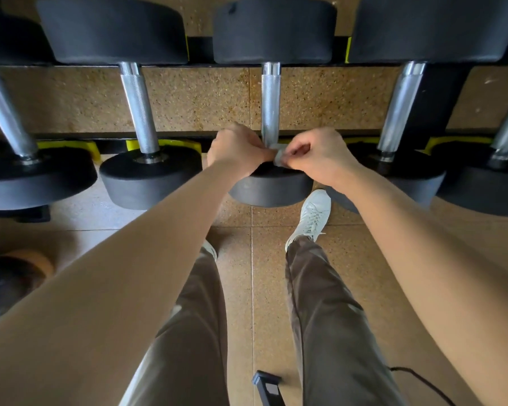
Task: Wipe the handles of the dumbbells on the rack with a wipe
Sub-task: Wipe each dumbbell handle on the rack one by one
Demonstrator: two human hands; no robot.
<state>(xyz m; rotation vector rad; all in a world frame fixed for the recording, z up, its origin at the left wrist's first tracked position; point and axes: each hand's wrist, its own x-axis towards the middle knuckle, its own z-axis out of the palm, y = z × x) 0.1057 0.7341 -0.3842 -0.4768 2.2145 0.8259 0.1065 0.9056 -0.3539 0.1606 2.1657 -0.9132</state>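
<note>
Several black dumbbells lie on a black rack with yellow cradles (pixel 85 146). The middle dumbbell's knurled steel handle (pixel 270 101) runs away from me. At its near end, just above the near weight head (pixel 272 186), a small whitish wipe (pixel 278 153) is folded against the handle. My left hand (pixel 236 149) pinches the wipe from the left. My right hand (pixel 317 155) pinches it from the right, fingers curled. Most of the wipe is hidden between the fingers.
Neighbouring handles stand to the left (pixel 138 109) and right (pixel 402 106). Below is a speckled brown tiled floor (pixel 194 95), my legs in brown trousers and a white shoe (pixel 313 215). A dark object (pixel 269 388) and a black cable (pixel 423 382) lie on the floor near me.
</note>
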